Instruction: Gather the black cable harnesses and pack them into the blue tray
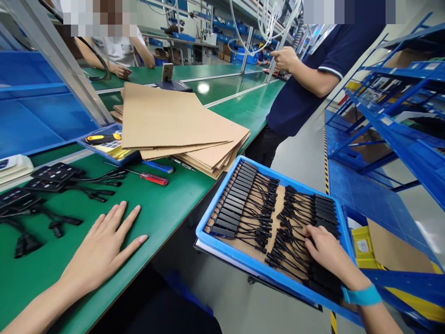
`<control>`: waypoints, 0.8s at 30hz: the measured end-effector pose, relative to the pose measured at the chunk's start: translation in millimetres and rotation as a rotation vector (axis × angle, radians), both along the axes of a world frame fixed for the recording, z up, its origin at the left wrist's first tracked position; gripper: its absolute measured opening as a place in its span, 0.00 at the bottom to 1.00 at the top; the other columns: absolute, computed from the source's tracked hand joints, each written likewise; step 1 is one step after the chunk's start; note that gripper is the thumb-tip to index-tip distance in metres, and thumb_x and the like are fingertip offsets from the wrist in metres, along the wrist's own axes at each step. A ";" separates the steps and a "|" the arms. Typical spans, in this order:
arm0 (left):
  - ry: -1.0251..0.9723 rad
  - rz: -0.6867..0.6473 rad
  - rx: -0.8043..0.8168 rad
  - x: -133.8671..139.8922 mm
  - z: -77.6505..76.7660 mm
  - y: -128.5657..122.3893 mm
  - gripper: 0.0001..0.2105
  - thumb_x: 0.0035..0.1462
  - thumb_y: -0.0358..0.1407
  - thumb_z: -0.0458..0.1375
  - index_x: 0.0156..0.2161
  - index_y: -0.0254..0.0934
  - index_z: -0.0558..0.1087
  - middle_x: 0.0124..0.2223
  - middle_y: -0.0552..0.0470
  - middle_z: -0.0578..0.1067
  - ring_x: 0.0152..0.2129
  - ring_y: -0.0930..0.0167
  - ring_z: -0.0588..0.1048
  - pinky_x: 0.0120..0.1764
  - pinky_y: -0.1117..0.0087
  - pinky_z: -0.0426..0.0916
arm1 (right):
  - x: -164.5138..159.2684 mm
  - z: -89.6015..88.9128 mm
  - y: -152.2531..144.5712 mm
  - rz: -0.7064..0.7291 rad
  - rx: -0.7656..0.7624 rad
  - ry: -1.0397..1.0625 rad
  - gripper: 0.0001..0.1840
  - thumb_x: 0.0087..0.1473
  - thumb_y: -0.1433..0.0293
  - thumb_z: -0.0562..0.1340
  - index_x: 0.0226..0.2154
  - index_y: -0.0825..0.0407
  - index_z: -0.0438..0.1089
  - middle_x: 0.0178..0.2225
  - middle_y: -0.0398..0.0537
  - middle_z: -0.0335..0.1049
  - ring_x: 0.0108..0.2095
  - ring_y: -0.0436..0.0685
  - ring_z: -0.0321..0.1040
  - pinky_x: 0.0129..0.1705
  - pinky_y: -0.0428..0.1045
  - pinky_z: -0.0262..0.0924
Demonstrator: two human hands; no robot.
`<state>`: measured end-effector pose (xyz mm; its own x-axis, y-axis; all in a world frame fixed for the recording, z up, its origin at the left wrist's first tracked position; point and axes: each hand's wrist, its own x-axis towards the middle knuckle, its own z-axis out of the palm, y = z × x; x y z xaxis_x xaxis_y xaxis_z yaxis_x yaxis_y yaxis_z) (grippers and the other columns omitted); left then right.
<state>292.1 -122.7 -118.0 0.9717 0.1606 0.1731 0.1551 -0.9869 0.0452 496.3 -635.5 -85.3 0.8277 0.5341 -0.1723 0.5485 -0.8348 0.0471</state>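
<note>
Far left, bench: black flat modules (52, 178) with short cables lie loose on the green table (167, 208); plug ends point toward me.
My left hand (100, 250): flat on the table, palm down, fingers spread, holding nothing. Nearest parts are the loose cables just to its left, not touching.
Tools: red-handled screwdriver (153, 178) and a blue-handled one (158, 166) lie beyond my left hand, in front of the cardboard sheets (174, 125).
Cardboard sheets: flat brown stack, fanned unevenly, on the table's far side.
Blue tray (271, 273): shallow plastic, off the table edge to the right, resting on a cart. Lined with brown card.
Tray contents: two rows of black cabled modules (239, 199), bodies along the outer sides, cables meeting in a tangle down the middle. Matte black, slim, rectangular.
My right hand (325, 250): inside the tray at its near right, fingers curled down onto the cables; whether it actually pinches one, I cannot tell. Blue wristband (361, 295) on that wrist.
Right, beyond tray: a person in a dark shirt (313, 79) stands at the table; blue shelving (399, 106) further right.
</note>
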 end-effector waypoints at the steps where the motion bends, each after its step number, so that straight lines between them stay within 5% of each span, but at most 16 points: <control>1: 0.002 -0.001 -0.002 0.1 0.1 0.0 0.37 0.59 0.58 0.34 0.64 0.33 0.52 0.66 0.37 0.48 0.63 0.55 0.49 0.60 0.49 0.50 | 4.6 -2.4 -0.6 -0.028 0.007 0.001 0.15 0.57 0.73 0.47 0.41 0.57 0.65 0.31 0.53 0.69 0.35 0.61 0.64 0.37 0.54 0.60; 5: 0.001 -0.007 0.013 0.1 -0.4 0.1 0.36 0.59 0.57 0.34 0.64 0.33 0.51 0.67 0.37 0.47 0.63 0.55 0.49 0.60 0.49 0.50 | 15.9 -11.8 -0.3 -0.117 -0.073 -0.029 0.21 0.57 0.75 0.45 0.49 0.66 0.62 0.31 0.57 0.71 0.36 0.63 0.67 0.39 0.55 0.61; 10: -0.013 -0.028 0.063 -0.4 -0.2 1.3 0.35 0.60 0.56 0.35 0.65 0.34 0.50 0.67 0.36 0.47 0.62 0.54 0.50 0.59 0.48 0.52 | 19.4 -13.9 -3.7 -0.044 -0.079 -0.088 0.17 0.55 0.74 0.48 0.37 0.58 0.71 0.32 0.56 0.68 0.36 0.63 0.65 0.41 0.55 0.61; 15: -0.012 -0.060 0.113 -0.3 3.8 -0.1 0.34 0.61 0.53 0.36 0.65 0.34 0.46 0.67 0.35 0.45 0.62 0.52 0.51 0.57 0.46 0.55 | 29.0 -14.3 -15.6 0.006 0.018 -0.136 0.16 0.53 0.72 0.50 0.35 0.53 0.73 0.47 0.59 0.63 0.45 0.66 0.60 0.48 0.59 0.59; 20: -0.026 -0.069 0.131 0.4 5.4 -1.0 0.33 0.61 0.52 0.38 0.66 0.36 0.44 0.67 0.36 0.46 0.62 0.52 0.51 0.56 0.45 0.57 | 45.6 -15.2 -21.3 -0.030 0.030 0.000 0.14 0.54 0.72 0.49 0.35 0.54 0.69 0.39 0.55 0.69 0.39 0.62 0.63 0.45 0.56 0.60; 24: -0.014 -0.063 0.115 -0.2 6.1 -0.3 0.33 0.61 0.52 0.39 0.66 0.36 0.44 0.66 0.38 0.48 0.62 0.53 0.50 0.57 0.46 0.56 | 61.4 -19.0 -16.9 -0.114 -0.073 -0.083 0.20 0.56 0.74 0.48 0.50 0.62 0.61 0.34 0.55 0.71 0.38 0.62 0.66 0.42 0.53 0.61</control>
